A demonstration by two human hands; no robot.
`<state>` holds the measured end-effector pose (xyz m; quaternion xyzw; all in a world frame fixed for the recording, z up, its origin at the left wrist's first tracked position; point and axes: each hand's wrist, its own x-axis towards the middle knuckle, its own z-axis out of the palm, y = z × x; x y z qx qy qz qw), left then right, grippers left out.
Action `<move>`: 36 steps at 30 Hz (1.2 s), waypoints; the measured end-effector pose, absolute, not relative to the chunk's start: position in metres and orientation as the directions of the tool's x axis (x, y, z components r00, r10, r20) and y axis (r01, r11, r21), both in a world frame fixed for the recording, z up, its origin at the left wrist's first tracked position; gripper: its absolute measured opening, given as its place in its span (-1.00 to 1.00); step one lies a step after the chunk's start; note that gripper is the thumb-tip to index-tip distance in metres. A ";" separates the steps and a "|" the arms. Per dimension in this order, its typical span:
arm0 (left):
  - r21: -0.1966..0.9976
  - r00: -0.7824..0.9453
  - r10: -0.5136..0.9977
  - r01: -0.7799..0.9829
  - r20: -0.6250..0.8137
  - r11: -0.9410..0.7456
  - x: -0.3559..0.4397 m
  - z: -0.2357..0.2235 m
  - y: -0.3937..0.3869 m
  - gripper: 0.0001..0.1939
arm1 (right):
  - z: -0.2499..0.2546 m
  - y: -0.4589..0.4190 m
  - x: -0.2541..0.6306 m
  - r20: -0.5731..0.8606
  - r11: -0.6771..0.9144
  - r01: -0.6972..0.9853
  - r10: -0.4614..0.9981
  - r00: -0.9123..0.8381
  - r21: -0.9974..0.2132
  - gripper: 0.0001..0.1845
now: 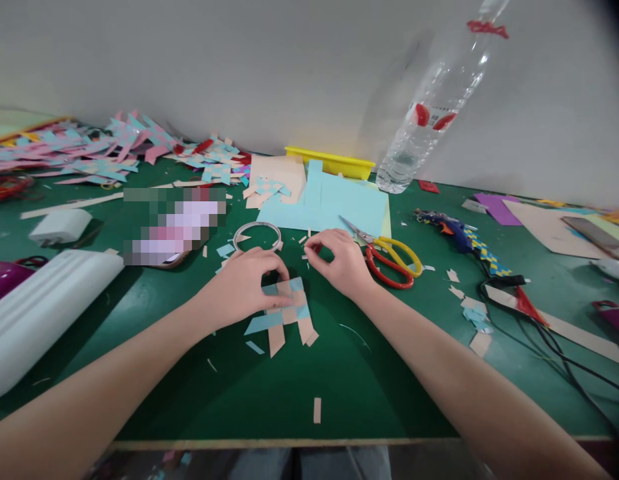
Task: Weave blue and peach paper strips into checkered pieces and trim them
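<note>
My left hand [242, 283] grips a small woven piece of pale pink and blue paper strips [289, 307], thumb on its top and the curled fingers at its far edge. The piece lies low over the table, with loose strip ends pointing toward me. To its right, my right hand [342, 260] is closed in a pinch, thumb and index finger meeting; whatever is between them is too small to make out. Scissors [389, 270] with red and yellow handles lie beside the right wrist. Just beyond the left hand is a clear ring, like a tape roll [278, 235].
Blue paper sheets [339, 203] and a yellow tray [334, 162] lie at the back, beside a tilted water bottle [429, 110]. A phone [177, 230], a white charger [62, 225] and heaped woven strips [89, 153] are left. A glue gun [457, 233] with cables lies right.
</note>
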<state>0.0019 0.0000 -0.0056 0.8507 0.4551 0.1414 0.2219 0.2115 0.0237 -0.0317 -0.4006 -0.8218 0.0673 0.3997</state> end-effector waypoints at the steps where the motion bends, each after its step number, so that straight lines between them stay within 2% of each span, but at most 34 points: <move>1: 0.524 0.534 0.845 0.712 0.027 -0.467 0.002 -0.005 0.000 -0.69 | -0.032 0.024 0.212 0.606 0.676 0.593 0.709 -0.361 -0.438 -0.91; 5: 0.598 0.498 0.867 0.699 -0.012 -0.394 0.002 -0.004 0.001 -0.71 | -0.034 0.024 0.212 0.599 0.670 0.546 0.726 -0.338 -0.503 -0.91; 9: 0.720 0.435 0.899 0.641 -0.055 -0.266 -0.001 -0.006 0.003 -0.69 | -0.033 0.023 0.213 0.537 0.604 0.475 0.794 -0.285 -0.640 -0.90; 12: 0.780 0.376 0.925 0.594 -0.051 -0.198 -0.003 -0.006 0.005 -0.58 | -0.029 0.019 0.211 0.455 0.514 0.403 0.858 -0.238 -0.757 -0.87; 15: 0.798 0.331 0.944 0.570 -0.005 -0.196 -0.004 -0.006 0.006 -0.59 | -0.023 0.013 0.207 0.401 0.452 0.344 0.892 -0.211 -0.823 -0.87; 20: 0.827 0.301 0.952 0.518 0.061 -0.217 -0.005 -0.008 0.005 -0.70 | -0.020 0.007 0.199 0.427 0.466 0.236 0.882 -0.198 -0.853 -0.94; 24: 0.852 0.234 0.966 0.480 0.106 -0.210 -0.005 -0.006 0.004 -0.69 | -0.024 0.006 0.196 0.311 0.347 0.137 0.923 -0.227 -0.928 -0.93; 29: 0.869 0.196 0.969 0.441 0.153 -0.226 -0.005 -0.006 0.005 -0.63 | -0.026 0.006 0.195 0.221 0.266 0.136 0.935 -0.278 -0.954 -0.90; 36: 0.885 0.205 0.968 0.410 0.148 -0.222 -0.003 -0.007 0.004 -0.61 | -0.023 0.004 0.194 0.298 0.353 0.185 0.915 -0.273 -0.917 -0.90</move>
